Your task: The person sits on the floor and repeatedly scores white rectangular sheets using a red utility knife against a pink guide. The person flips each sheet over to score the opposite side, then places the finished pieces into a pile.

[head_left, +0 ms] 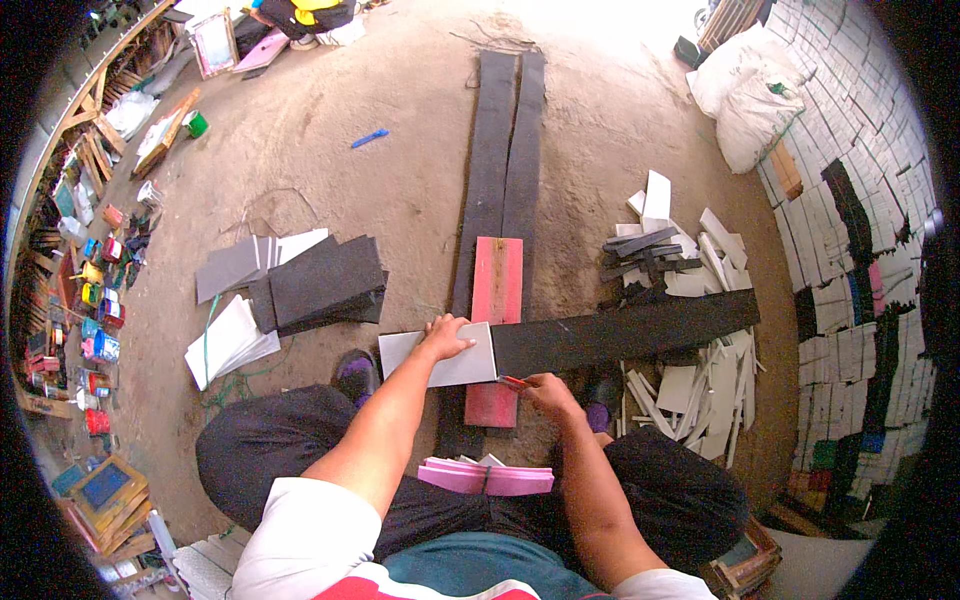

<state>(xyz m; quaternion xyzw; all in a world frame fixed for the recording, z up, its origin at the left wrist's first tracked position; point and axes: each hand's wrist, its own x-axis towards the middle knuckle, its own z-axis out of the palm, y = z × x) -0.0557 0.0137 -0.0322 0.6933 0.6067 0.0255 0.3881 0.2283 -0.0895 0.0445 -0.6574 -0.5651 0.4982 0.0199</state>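
My left hand [445, 338] presses down on a pale rectangular sheet [408, 356], its thumb apart from the fingers near the far edge. Gripped in my right hand [552, 395] is a red-handled cutter knife [514, 382], its tip at the sheet's near right corner. A long black foam-like strip [630, 332] meets the sheet's right edge and stretches away to the right; how far it runs beneath the sheet is hidden. Under both lies a worn pink board [498, 275], lengthwise in front of me. Pink and white pieces bundled with a dark band [486, 476] rest between my legs.
Two long dark strips [495, 140] run ahead on the floor. Left are stacked black sheets [325, 285] and white sheets [232, 340]; white and black offcuts [690, 385] heap at right. A blue pen-like object [370, 138] lies farther off. White stacks [860, 120] line the right side, paint cans [105, 345] the left.
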